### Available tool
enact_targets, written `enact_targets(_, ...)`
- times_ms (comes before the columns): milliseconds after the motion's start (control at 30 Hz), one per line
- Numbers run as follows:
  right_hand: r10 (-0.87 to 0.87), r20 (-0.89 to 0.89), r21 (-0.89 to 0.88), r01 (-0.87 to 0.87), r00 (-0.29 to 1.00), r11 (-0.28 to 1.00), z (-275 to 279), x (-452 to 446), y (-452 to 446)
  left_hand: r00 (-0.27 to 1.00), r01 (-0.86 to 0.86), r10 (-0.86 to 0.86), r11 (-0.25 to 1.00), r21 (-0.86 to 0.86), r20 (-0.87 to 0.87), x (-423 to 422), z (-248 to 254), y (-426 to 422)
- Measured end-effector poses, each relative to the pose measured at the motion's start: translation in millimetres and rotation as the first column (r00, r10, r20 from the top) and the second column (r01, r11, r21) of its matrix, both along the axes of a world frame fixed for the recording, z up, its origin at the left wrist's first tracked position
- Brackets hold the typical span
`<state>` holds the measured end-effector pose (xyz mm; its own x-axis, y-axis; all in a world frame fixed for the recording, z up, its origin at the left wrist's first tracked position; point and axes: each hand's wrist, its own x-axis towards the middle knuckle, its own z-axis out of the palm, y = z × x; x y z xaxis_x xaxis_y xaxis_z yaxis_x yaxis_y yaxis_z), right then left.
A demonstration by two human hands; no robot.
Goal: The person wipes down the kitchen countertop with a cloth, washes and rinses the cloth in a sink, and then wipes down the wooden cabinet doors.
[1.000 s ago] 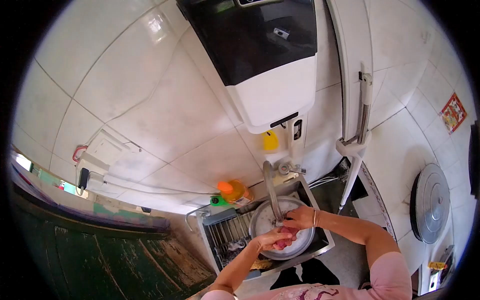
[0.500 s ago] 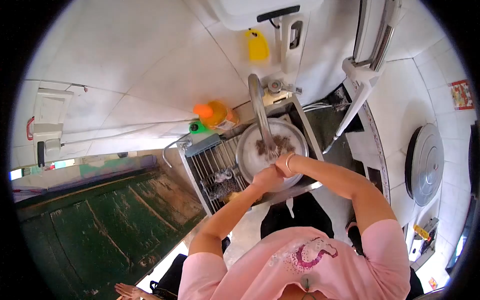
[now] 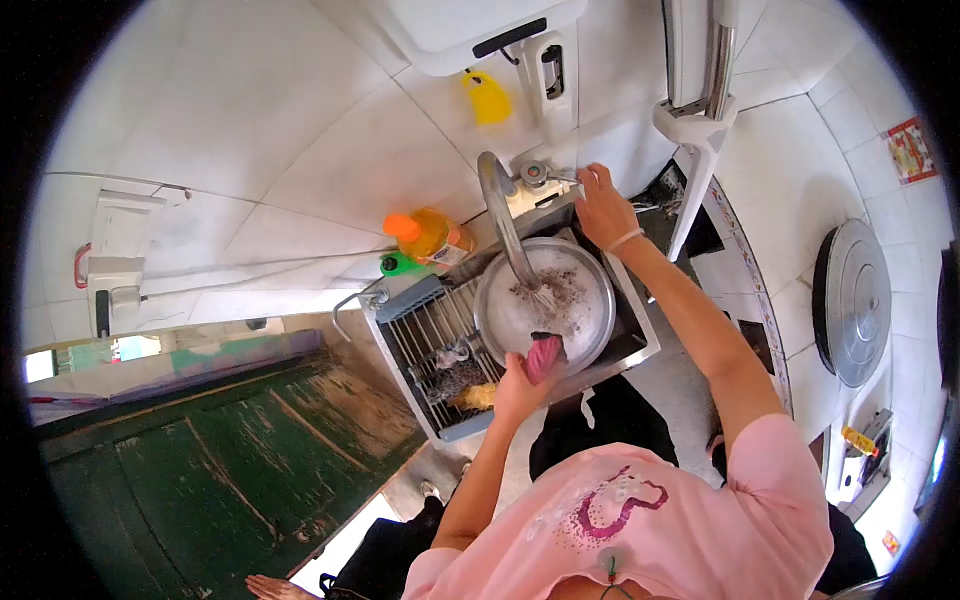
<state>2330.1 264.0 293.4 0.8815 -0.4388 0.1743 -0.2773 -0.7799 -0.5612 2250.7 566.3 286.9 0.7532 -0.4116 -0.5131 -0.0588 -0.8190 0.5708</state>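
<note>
My left hand (image 3: 520,392) is closed around a bunched pink cloth (image 3: 544,356) with a dark end, over the near rim of a round metal basin (image 3: 498,335). Foamy, whitish water with brown bits fills part of that basin, which stands in the sink (image 3: 640,345). A curved metal faucet (image 3: 503,222) reaches over it, and a stream appears to fall from its spout. At the faucet's base, the fingers of my right hand (image 3: 606,212) are closed on the tap handle (image 3: 566,176).
Left of the basin, a drying rack (image 3: 410,335) holds a grey scrubber (image 3: 455,378) and a yellowish item (image 3: 474,397). An orange-capped bottle (image 3: 432,238) stands behind. A green wooden surface (image 3: 180,470) lies left; another person's hand (image 3: 278,587) shows at the bottom.
Both hands were together at the basin's near side. My right hand has moved up and away to the tap handle; the pink cloth now shows in my left hand.
</note>
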Motion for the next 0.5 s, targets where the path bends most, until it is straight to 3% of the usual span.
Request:
enact_targets(100, -0.005, -0.018, -0.088, 0.003, 1.0, 0.996, -20.7, 28.9, -10.7, 1.0, -0.014, 0.015, 0.999, -0.039, 0.018, -3.3, 9.4, 24.1)
enact_targets(167, 0.035, -0.134, -0.105, -0.049, 0.99, 0.993, -29.0, 36.4, -10.3, 0.987, -0.163, 0.164, 0.983, -0.086, -0.003, -6.9, 9.8, 36.7)
enact_targets(233, 0.004, -0.182, -0.104, -0.023, 0.983, 0.994, -26.7, 37.3, -8.9, 0.978, -0.17, 0.188, 0.97, -0.174, 0.09, -11.3, 5.1, 46.5)
enact_targets(300, -0.026, -0.233, -0.11, 0.0, 0.972, 0.994, -23.1, 40.2, -8.2, 0.92, -0.372, 0.32, 0.896, -0.244, -0.226, -12.7, 22.6, 45.1)
enact_targets(500, -0.064, -0.256, -0.218, 0.007, 0.965, 0.976, -21.9, 49.0, -3.3, 0.93, -0.361, 0.296, 0.848, -0.387, -0.219, -33.3, 6.4, 57.9)
